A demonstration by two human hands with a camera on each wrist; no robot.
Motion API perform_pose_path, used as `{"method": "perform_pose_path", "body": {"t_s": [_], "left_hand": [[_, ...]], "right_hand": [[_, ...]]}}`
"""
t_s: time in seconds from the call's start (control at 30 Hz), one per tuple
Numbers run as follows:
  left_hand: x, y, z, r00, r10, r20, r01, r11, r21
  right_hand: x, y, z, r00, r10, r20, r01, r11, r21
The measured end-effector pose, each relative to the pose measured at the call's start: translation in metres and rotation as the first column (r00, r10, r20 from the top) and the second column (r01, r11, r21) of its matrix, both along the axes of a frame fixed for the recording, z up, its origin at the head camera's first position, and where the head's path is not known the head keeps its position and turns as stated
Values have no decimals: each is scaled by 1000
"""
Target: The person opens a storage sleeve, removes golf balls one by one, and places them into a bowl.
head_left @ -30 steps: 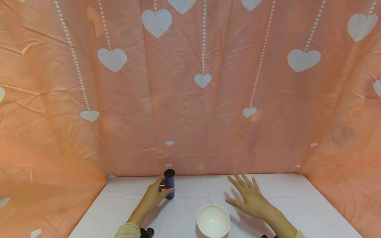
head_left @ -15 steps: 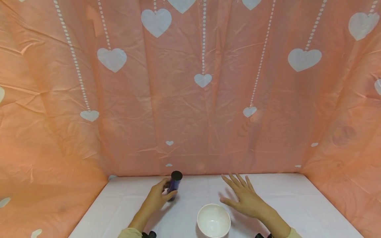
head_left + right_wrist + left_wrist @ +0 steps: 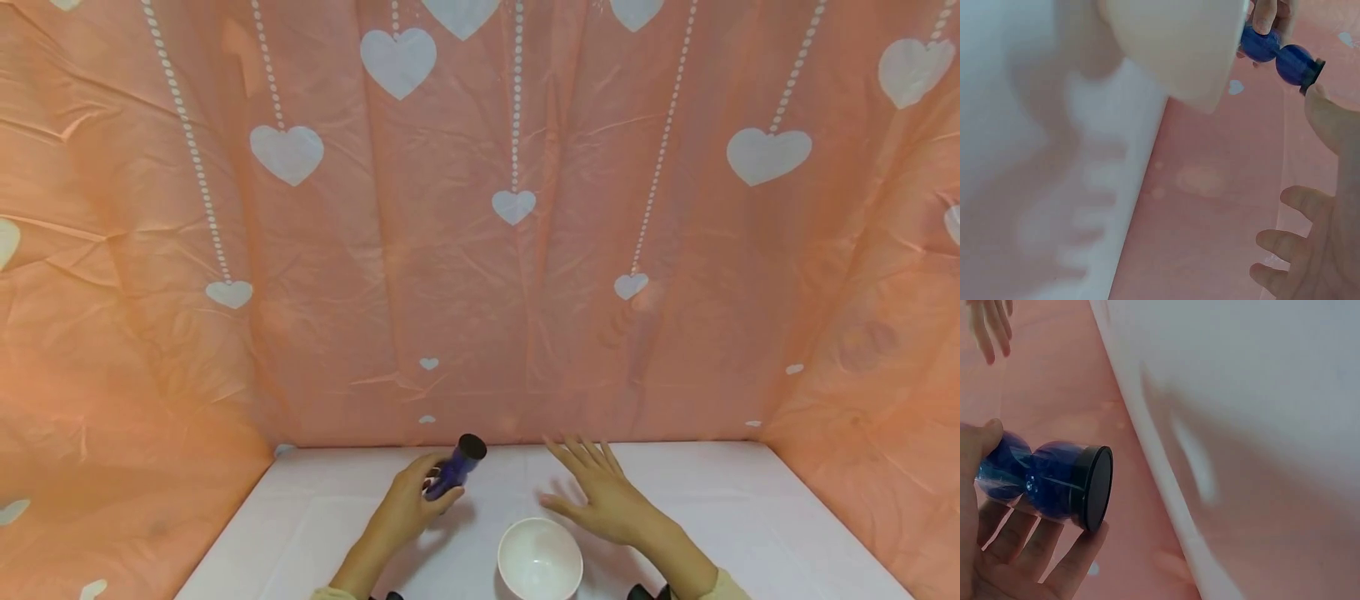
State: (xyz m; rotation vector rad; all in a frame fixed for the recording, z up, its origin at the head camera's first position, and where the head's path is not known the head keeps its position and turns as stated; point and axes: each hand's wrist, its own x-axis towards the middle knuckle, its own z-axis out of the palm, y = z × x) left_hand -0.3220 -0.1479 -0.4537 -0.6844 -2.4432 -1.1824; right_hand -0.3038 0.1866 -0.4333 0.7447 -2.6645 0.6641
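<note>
We see a person's left hand point(image 3: 408, 502) grasping a blue hourglass point(image 3: 456, 470) at the far side of a white-covered table point(image 3: 292, 533), thumb on one side of the clear tube and fingers on the other. The hourglass tilts, its upper black cap point(image 3: 1099, 487) leaning right and far; in the head view, its lower end is partly hidden by the hand. It sits left and far of a white bowl point(image 3: 540, 560), apart from the rim.

To the right, we find the right hand point(image 3: 609, 503) released, holding nothing, its fingers spread and slightly blurred at the tips, the thumb pointing left toward the hourglass but apart from it. The bowl stands upright between the two forearms at the near edge of our view. Shadows of both hands fall across the white cloth. Pale sleeves point(image 3: 724, 587) show at the near edge, and behind the table we see an orange-pink backdrop point(image 3: 450, 283) printed with white hearts point(image 3: 288, 155) and dotted strings.
</note>
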Motion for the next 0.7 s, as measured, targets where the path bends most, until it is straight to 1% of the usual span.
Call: {"method": "perform_pose_path", "body": {"t_s": [0.1, 0.3, 0.43, 0.6, 0.7], "left_hand": [[2, 3, 0, 1000, 2, -24, -3, 1000, -20], [8, 9, 1, 993, -6, -115, -5, 995, -95], [13, 11, 1, 991, -19, -135, 3, 993, -114], [18, 14, 3, 987, -2, -159, -21, 990, -141], [22, 17, 5, 984, -20, -177, -8, 988, -156]], "right_hand": [[0, -3, 2, 1000, 17, -6, -17, 1000, -14], [4, -7, 4, 999, 42, -34, -44, 996, -73], [8, -10, 4, 995, 79, -54, -85, 988, -129], [13, -12, 4, 990, 117, -76, -129, 976, -177], [15, -14, 4, 987, 134, -94, -150, 969, -195]]}}
